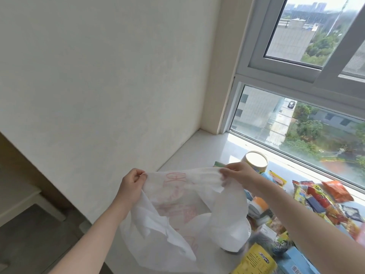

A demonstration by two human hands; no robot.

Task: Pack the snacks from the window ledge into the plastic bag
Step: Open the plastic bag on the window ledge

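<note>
Window ledge [213,147]: snacks [320,196] (count unclear), one plastic bag [177,212]; left hand [131,185], right hand [237,172] pinch rim

You can make out red print on the white plastic bag [177,196], seen through the film and reversed; none of it reads as words; the yellow packet [254,262] at the bottom edge carries a small dark label and lines of print, too blurred to read; the red and yellow wrappers [320,196] show lettering, likewise illegible.
</note>
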